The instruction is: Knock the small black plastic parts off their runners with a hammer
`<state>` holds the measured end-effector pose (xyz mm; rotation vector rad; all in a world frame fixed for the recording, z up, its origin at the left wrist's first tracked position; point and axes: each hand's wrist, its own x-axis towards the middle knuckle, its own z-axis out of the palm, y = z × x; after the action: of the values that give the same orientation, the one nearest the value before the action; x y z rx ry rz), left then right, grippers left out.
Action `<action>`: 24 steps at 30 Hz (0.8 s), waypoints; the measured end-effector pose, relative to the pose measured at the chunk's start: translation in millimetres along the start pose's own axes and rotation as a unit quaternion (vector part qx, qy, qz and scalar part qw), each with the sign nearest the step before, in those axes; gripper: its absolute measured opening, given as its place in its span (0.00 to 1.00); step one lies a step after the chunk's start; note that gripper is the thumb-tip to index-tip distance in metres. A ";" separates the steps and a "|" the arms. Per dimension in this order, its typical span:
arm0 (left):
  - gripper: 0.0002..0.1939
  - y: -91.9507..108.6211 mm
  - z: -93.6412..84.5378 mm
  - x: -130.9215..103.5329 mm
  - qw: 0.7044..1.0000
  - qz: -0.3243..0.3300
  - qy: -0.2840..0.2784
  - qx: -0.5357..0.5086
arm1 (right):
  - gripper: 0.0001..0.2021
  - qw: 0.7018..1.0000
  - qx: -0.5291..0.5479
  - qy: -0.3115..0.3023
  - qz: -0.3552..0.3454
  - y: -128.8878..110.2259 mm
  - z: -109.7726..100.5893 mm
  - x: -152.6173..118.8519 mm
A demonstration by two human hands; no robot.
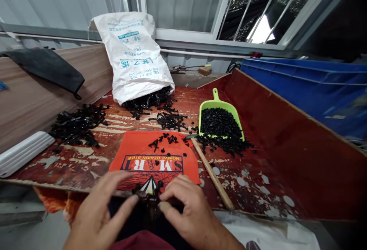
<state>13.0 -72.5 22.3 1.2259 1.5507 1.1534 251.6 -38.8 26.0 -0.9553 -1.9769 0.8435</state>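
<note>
At the table's front edge, my right hand (pixel 187 202) is closed, with thumb and index finger pinching a black plastic sprue (pixel 149 195) with small parts on it. The sprue looks dark and blurred. My left hand (pixel 104 208) is just left of it, thumb and fingers spread, gripping nothing that I can make out. Beneath and beyond the hands lies an orange-red printed cloth (pixel 120 158). Several small black plastic pieces (pixel 169 139) are scattered on its far half.
A white woven sack (pixel 137 59) spills black sprues at the back. Another pile of sprues (pixel 77 124) lies left, near a white plastic piece (pixel 27 152). On the right sit a green dustpan (pixel 215 96) of black pieces and a wooden stick (pixel 213 175). Wooden sideboards (pixel 286 127) border the table.
</note>
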 end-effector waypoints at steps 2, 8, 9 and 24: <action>0.17 5.6 3.8 8.1 0.985 0.085 -0.074 0.134 | 0.04 0.999 -0.013 -0.005 -0.046 -5.1 4.3 2.9; 0.11 1.6 26.0 25.5 0.959 0.052 -0.235 0.150 | 0.05 1.000 -0.006 -0.003 -0.003 -3.7 5.6 16.1; 0.11 -1.1 26.6 26.3 0.965 0.030 -0.234 0.117 | 0.05 1.000 -0.005 -0.004 0.004 -2.6 6.4 18.5; 0.17 -33.5 -14.2 59.6 0.984 -0.096 -0.146 0.037 | 0.13 0.991 -0.115 0.002 0.071 22.3 28.7 49.6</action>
<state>-18.9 -19.8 -10.6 1.2048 1.4617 0.7613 213.7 7.3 11.4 -1.2425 -2.0530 0.6997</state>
